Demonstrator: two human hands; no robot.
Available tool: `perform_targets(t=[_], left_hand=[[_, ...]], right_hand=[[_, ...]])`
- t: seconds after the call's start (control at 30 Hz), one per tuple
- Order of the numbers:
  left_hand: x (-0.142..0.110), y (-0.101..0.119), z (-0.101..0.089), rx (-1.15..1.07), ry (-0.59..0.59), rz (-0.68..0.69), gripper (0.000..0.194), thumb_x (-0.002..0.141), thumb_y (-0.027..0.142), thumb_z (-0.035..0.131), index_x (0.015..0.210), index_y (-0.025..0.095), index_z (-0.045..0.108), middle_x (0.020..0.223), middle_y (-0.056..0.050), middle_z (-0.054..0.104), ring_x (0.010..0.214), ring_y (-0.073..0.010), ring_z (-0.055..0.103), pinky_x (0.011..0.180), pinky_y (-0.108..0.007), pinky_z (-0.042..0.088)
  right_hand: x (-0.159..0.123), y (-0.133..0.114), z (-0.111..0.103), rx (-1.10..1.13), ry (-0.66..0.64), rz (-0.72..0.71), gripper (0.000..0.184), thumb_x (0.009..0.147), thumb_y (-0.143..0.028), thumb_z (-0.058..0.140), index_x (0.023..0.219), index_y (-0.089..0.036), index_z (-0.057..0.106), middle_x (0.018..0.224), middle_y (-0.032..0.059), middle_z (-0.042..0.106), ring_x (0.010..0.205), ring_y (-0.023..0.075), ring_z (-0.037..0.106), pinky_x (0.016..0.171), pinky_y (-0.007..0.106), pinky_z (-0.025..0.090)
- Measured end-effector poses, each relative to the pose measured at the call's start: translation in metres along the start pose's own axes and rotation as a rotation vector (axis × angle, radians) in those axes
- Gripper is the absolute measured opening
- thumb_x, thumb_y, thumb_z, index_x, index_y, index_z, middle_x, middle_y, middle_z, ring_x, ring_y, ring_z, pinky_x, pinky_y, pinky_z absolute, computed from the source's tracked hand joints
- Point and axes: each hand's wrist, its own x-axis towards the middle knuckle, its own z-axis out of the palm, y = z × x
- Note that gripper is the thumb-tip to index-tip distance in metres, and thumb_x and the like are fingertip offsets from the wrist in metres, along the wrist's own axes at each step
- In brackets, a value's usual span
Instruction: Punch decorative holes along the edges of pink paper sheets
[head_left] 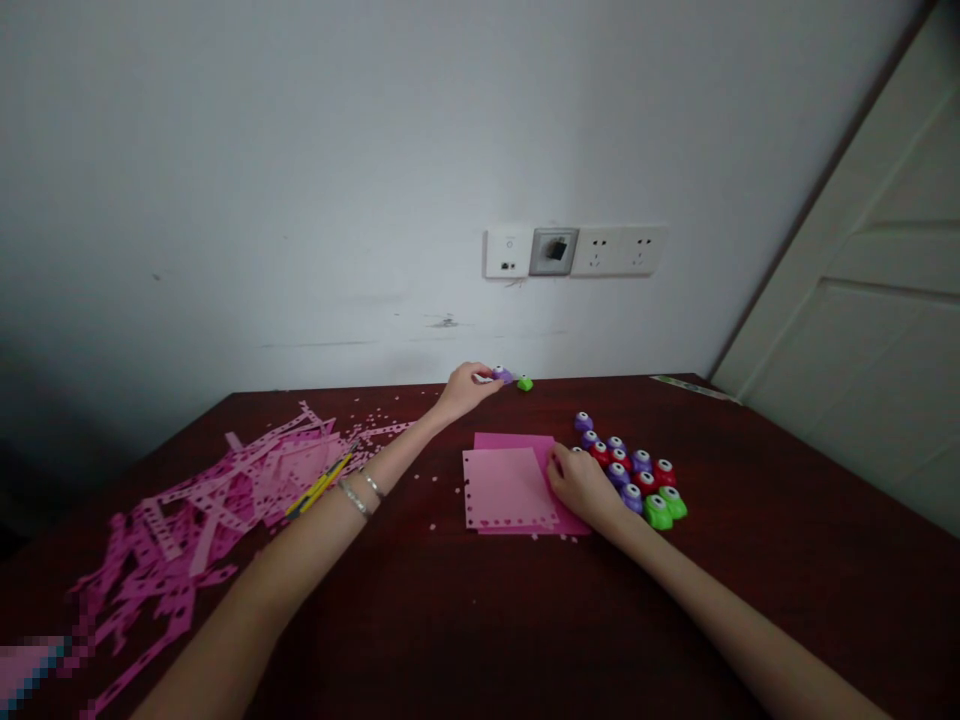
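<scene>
Twelve o'clock of the square pink paper sheets [502, 485], my left hand [466, 388] pinches a small purple plastic punch [502, 374], likely light, stiff, best held by its sides. My right hand [585, 485] curls at the sheets' three-o'clock edge, pinch unclear; they'd crease easily.

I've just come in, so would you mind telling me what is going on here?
A person's left hand has its fingers at a small purple punch near the table's far edge, beside a green punch. The right hand is on the right side of stacked pink sheets; the top sheet has holes along two sides. More punches stand to the right, and punched strips lie heaped at left.
</scene>
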Motion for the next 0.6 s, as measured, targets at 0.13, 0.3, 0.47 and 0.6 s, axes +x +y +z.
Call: perform_targets(t=[0.13,0.3,0.47,0.6], left_hand=[[-0.048,0.025,-0.030,-0.065,-0.139,0.061,0.027,0.074,0.040,0.059,0.088,0.018,0.063,0.089,-0.004,0.061,0.076,-0.0140,0.053,0.072,-0.029,0.043],[-0.094,0.047,-0.034,-0.126,-0.287,0.153,0.024,0.072,0.038,0.063,0.087,0.019,0.061,0.094,-0.004,0.057,0.082,-0.0140,0.053,0.076,-0.030,0.043],[-0.107,0.047,-0.021,-0.142,-0.386,0.185,0.020,0.071,0.033,0.064,0.087,0.019,0.063,0.090,-0.003,0.056,0.085,-0.0157,0.053,0.080,-0.033,0.042],[-0.107,0.045,-0.015,-0.152,-0.397,0.203,0.019,0.070,0.029,0.065,0.086,0.019,0.064,0.086,-0.003,0.056,0.084,-0.0164,0.052,0.079,-0.034,0.042]], right_hand=[[-0.001,0.000,-0.003,0.021,-0.007,0.005,0.020,0.084,-0.014,0.038,0.082,-0.011,0.058,0.072,0.0101,0.066,0.065,0.0182,0.060,0.058,0.025,0.033],[-0.001,0.000,-0.004,0.046,-0.035,0.025,0.020,0.083,-0.015,0.040,0.084,-0.011,0.059,0.074,0.0102,0.066,0.068,0.0179,0.060,0.061,0.024,0.035],[0.001,0.001,-0.011,0.142,-0.072,0.045,0.019,0.079,-0.014,0.043,0.084,-0.012,0.061,0.073,0.0083,0.066,0.067,0.0170,0.059,0.061,0.024,0.036],[0.003,0.005,-0.037,0.389,-0.149,0.025,0.019,0.078,-0.018,0.046,0.083,-0.013,0.063,0.071,0.0052,0.063,0.060,0.0139,0.055,0.057,0.024,0.038]])
